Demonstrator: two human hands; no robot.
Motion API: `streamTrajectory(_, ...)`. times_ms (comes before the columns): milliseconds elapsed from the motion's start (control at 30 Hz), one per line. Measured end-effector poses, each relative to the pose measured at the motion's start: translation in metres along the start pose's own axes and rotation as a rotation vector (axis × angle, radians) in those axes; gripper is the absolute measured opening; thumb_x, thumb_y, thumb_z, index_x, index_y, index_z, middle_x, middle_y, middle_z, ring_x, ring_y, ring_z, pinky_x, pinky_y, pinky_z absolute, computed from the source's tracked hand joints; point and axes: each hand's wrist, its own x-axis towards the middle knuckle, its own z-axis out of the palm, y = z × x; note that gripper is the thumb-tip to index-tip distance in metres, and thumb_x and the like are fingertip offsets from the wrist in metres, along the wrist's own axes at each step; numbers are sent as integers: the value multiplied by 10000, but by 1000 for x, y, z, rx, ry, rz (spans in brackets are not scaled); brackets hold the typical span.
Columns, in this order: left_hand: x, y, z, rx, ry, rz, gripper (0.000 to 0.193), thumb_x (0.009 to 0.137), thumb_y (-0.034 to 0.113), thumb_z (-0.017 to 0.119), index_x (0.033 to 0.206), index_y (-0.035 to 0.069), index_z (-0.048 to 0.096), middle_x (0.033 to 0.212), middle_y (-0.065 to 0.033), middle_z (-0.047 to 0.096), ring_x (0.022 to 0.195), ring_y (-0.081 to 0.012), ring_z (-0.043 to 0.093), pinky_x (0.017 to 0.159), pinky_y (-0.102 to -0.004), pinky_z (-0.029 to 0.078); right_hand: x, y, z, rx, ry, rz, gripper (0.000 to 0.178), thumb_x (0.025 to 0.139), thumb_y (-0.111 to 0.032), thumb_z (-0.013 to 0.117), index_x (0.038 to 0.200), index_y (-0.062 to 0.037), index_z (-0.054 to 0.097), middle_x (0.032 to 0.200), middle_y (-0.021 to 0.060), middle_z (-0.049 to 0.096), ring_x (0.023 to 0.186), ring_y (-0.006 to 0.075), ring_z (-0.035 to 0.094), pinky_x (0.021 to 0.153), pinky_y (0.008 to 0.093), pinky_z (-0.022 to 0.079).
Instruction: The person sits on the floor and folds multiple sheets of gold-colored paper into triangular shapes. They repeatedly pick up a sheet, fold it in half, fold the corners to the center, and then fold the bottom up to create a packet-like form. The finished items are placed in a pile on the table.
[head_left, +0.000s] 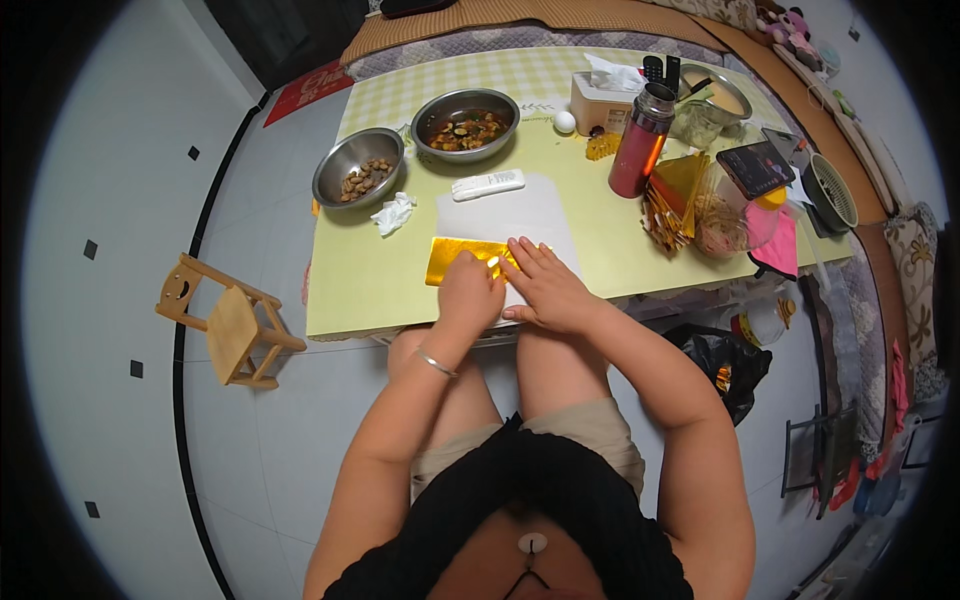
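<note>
Gold foil sheet (462, 260) lies at the surface's (370, 290) near edge, long axis left-right; left hand (470, 292) fingers curled, pressing its right end, right hand (545, 285) flat just beside, fingers spread.

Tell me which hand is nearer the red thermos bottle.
Right. The right hand lies flat on the gold foil sheet, below and left of the red thermos bottle. The left hand presses the foil farther left, so farther away.

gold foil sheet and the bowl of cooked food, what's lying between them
In the head view, a white remote control lies between the gold foil sheet and the bowl of cooked food, beside white paper.
</note>
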Motion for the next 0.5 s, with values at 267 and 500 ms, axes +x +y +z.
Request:
streamTrajectory(267, -12, -70, -75, 141, -60, 438, 400, 689, 37, 646, 1087, 61, 676, 1121, -108, 666, 1092, -335, 593, 977, -469, 445, -1, -1, -24, 69, -128, -102, 818, 859, -626, 659, 1561, -307, 389, 1619, 338, 165, 1522, 506, 88, 1233, 551, 101)
streamTrajectory(500, -4, -65, -76, 182, -93, 681, 171, 737, 73, 727, 906, 82, 696, 1010, -68, 684, 1009, -278, 627, 936, -445, 483, -7, 21, -37, 180, -86, -148, 503, 924, -471, 647, 1386, -271, 634, 1598, 239, 331, 1525, 430, 184, 1239, 554, 102)
